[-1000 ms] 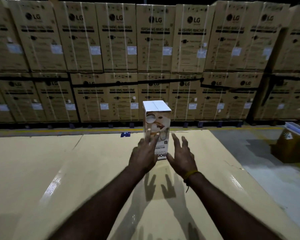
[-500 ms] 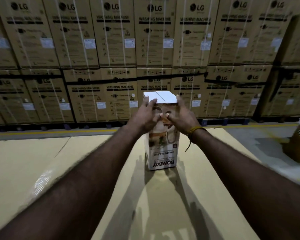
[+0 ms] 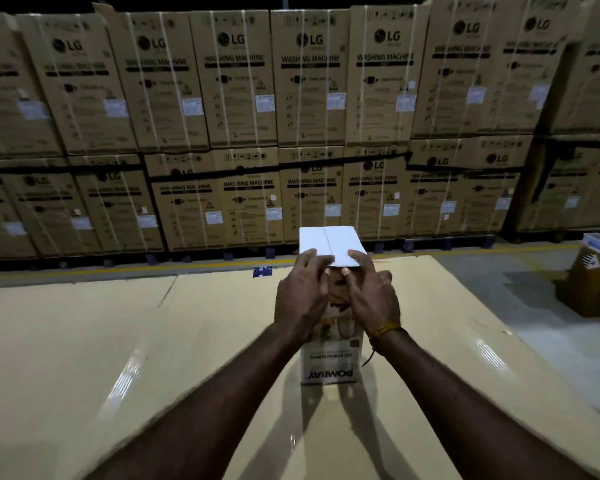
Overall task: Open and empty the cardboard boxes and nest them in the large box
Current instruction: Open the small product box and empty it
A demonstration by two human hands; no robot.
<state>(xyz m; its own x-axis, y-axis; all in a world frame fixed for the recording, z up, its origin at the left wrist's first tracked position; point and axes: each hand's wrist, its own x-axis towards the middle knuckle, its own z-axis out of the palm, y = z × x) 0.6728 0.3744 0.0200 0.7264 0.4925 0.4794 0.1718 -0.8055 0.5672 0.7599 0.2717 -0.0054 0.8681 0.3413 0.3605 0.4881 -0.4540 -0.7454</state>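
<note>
A wall of stacked washing-machine cartons (image 3: 309, 98) fills the background, two tiers high, strapped with white bands; in front of it lies a broad sheet of flattened cardboard (image 3: 84, 341) covering the floor, glossy with reflected light; at the far right stands a brown open box (image 3: 593, 282) with a pale blue-edged item lying across its top, its contents too dim to make out.

On the cardboard sheet, upright and near the middle, stands the tall printed box (image 3: 329, 362), its lettering upside down to the viewer; its white top flaps (image 3: 326, 242) are closed and meet along a central seam, so nothing inside it shows.

Compared with half a second ago, both hands have risen from the upper front face to the top edge; the box itself stays in the same spot, and the flaps remain closed; the view has tilted up slightly, showing more of the upper carton tier.

The left hand (image 3: 302, 292) has its fingers curled over the near left edge of the top flap; the right hand (image 3: 371, 292) hooks its fingertips onto the near right edge, thumb pressed against the front face below; a yellow thread band (image 3: 383, 330) circles the right wrist.
</note>
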